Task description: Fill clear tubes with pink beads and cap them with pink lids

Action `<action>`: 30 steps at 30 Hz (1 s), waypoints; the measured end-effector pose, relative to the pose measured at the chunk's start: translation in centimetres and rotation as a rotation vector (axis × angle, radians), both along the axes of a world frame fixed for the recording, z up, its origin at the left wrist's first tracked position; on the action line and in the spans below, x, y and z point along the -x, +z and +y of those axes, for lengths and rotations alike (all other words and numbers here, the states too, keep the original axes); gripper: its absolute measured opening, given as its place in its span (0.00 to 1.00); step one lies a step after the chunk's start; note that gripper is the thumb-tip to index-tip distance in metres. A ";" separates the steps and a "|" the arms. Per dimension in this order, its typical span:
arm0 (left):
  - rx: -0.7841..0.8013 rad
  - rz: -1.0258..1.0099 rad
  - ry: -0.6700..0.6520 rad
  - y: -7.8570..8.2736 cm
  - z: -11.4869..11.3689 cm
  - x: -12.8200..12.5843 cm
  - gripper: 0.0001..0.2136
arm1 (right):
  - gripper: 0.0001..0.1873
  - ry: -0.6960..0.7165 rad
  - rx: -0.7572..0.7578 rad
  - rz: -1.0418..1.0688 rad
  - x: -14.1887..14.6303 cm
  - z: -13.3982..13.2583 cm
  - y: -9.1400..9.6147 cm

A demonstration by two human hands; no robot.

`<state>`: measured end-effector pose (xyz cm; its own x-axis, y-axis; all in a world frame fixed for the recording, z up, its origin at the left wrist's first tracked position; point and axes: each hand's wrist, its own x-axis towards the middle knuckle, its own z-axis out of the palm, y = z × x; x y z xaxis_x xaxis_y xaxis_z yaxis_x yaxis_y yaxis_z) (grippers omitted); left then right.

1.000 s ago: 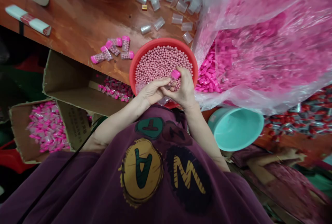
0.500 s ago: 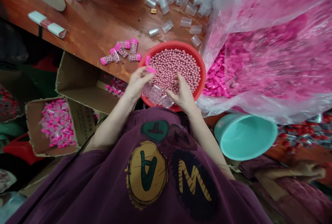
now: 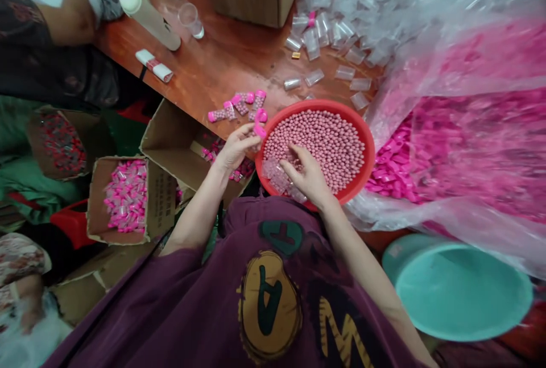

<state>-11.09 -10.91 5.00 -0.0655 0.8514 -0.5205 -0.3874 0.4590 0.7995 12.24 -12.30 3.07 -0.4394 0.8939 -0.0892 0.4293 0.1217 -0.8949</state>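
A red bowl full of small pink beads stands at the near edge of the brown table. My left hand is at the bowl's left rim, its fingers pinched on a pink-capped vial. Just beyond it, a few filled pink-capped vials lie on the table. My right hand rests in the near part of the bowl, fingers bent over the beads and several clear vials lying there.
Loose empty clear vials lie behind the bowl. A big plastic bag of pink caps fills the right. A teal basin sits lower right. Open cardboard boxes of filled vials stand lower left. Another person's arm is at top left.
My hands have parted: the left carried the capped vial out to the bowl's left rim, and the right went down into the beads. The camera has swung to the left.
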 end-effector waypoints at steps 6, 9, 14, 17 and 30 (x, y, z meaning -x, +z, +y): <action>0.073 -0.361 -0.162 1.6 -0.8 -4.6 0.15 | 0.62 0.083 -0.093 0.005 1.0 2.8 2.2; 0.096 -0.462 -0.180 1.2 -0.6 -6.3 0.12 | 0.61 0.064 -0.156 -0.028 0.0 3.1 2.6; 0.207 -0.537 -0.189 1.0 -0.2 -7.8 0.13 | 0.64 0.104 -0.192 -0.078 -1.1 2.6 2.6; 0.231 -0.541 -0.120 1.1 -0.1 -8.4 0.14 | 0.59 0.087 -0.218 -0.141 -0.9 1.9 2.3; 0.183 -0.392 -0.175 1.4 -1.6 -8.5 0.08 | 0.29 -0.025 -0.315 -0.201 -1.3 1.2 1.4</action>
